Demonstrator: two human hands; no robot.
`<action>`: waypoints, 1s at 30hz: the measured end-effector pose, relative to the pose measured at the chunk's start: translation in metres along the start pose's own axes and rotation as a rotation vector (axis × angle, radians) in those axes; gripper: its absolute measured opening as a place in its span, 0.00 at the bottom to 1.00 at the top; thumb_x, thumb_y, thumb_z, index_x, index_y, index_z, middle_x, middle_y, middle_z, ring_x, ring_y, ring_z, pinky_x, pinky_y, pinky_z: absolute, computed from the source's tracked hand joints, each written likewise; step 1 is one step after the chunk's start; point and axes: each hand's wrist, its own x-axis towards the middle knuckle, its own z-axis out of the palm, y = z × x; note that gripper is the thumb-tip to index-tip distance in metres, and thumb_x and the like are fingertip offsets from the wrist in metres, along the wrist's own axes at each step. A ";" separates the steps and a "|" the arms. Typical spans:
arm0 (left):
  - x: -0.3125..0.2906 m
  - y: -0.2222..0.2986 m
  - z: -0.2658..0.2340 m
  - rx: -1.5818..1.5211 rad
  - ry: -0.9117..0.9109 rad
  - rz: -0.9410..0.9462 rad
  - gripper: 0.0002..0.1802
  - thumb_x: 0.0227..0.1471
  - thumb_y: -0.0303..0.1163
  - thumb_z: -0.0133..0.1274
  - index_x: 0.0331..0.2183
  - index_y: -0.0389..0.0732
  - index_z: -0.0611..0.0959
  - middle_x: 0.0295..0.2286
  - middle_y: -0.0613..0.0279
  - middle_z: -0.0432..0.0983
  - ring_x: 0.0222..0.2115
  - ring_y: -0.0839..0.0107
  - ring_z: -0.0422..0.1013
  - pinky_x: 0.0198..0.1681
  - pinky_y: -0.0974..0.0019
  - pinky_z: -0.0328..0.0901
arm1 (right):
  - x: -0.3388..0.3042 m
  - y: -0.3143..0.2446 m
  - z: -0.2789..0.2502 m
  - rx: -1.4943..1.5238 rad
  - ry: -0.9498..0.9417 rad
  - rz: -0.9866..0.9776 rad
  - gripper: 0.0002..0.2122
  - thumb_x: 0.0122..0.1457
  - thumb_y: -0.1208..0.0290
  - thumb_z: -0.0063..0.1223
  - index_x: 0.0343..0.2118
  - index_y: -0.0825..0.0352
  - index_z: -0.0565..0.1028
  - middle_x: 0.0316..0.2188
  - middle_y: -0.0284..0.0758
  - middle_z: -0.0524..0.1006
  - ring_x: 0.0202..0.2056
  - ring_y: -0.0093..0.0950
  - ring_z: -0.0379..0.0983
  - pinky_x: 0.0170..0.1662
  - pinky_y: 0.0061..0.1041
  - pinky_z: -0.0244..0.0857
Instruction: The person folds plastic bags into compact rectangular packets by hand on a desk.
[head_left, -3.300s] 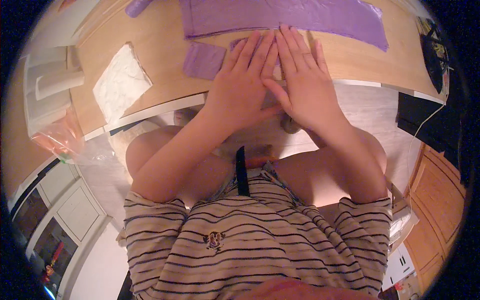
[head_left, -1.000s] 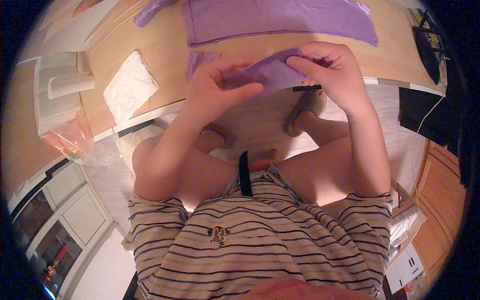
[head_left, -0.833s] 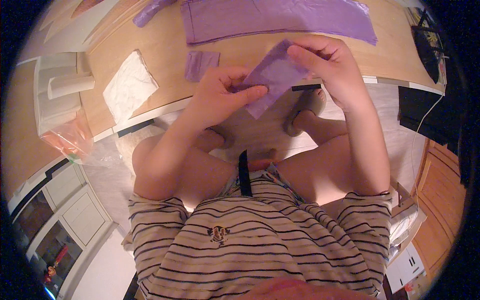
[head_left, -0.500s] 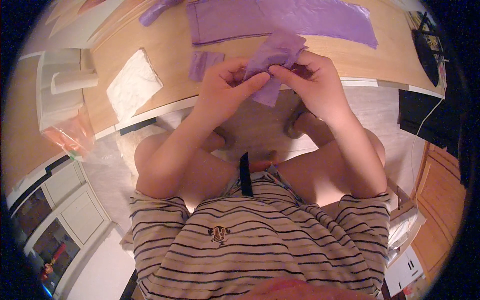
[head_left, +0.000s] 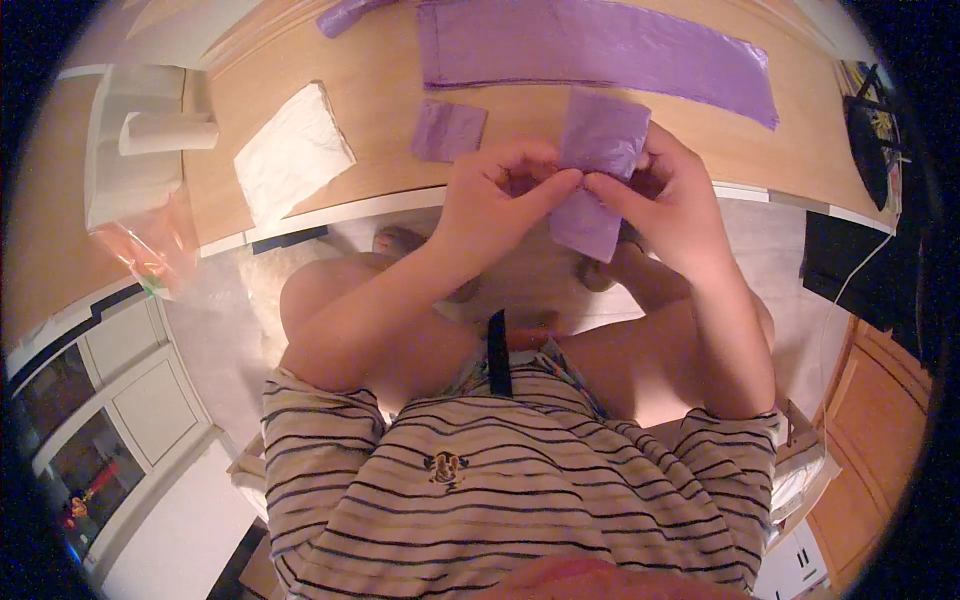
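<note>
Between my two hands is a purple plastic bag (head_left: 606, 128), folded into a narrow strip and held up just over the table's front edge. My left hand (head_left: 508, 192) pinches its left side at mid-height, thumb in front. From the other side my right hand (head_left: 668, 192) grips it the same way, and the two thumb tips nearly meet. The strip's lower end hangs below the thumbs. Left of it on the table lies a small folded purple bag (head_left: 449, 130). Behind, a long purple bag (head_left: 600, 52) is spread flat, and a purple roll (head_left: 352, 14) lies at the far left.
A white paper sheet or tissue (head_left: 293, 152) lies on the wooden table (head_left: 385, 110), with a white paper roll (head_left: 168, 132) farther left. An orange-tinted clear bag (head_left: 150, 240) hangs near the left edge. A black rack (head_left: 872, 140) stands at the right end.
Both hands have shifted slightly right and down in view with the bag. The strip now shows flatter and more upright, its upper part facing me; the table things have shifted right in view too.
</note>
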 end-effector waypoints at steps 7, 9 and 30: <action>-0.006 0.002 0.001 -0.218 0.014 -0.185 0.07 0.50 0.27 0.60 0.34 0.38 0.81 0.29 0.64 0.79 0.30 0.78 0.72 0.32 0.74 0.67 | 0.001 0.001 -0.017 -0.193 -0.085 0.026 0.05 0.53 0.80 0.58 0.34 0.71 0.78 0.28 0.27 0.79 0.30 0.14 0.72 0.33 0.16 0.66; -0.006 0.003 0.000 -0.272 0.014 -0.195 0.07 0.50 0.27 0.60 0.35 0.38 0.81 0.29 0.64 0.79 0.29 0.78 0.72 0.32 0.74 0.67 | 0.000 -0.001 -0.014 -0.115 -0.085 0.014 0.05 0.54 0.80 0.57 0.33 0.71 0.79 0.26 0.28 0.79 0.29 0.14 0.72 0.32 0.16 0.66; -0.003 0.001 -0.019 -0.077 -0.110 0.264 0.10 0.53 0.16 0.47 0.37 0.36 0.79 0.32 0.61 0.77 0.34 0.74 0.74 0.37 0.71 0.70 | -0.004 -0.009 -0.014 -0.174 0.000 -0.240 0.10 0.53 0.88 0.49 0.30 0.69 0.81 0.34 0.37 0.81 0.39 0.25 0.77 0.42 0.21 0.69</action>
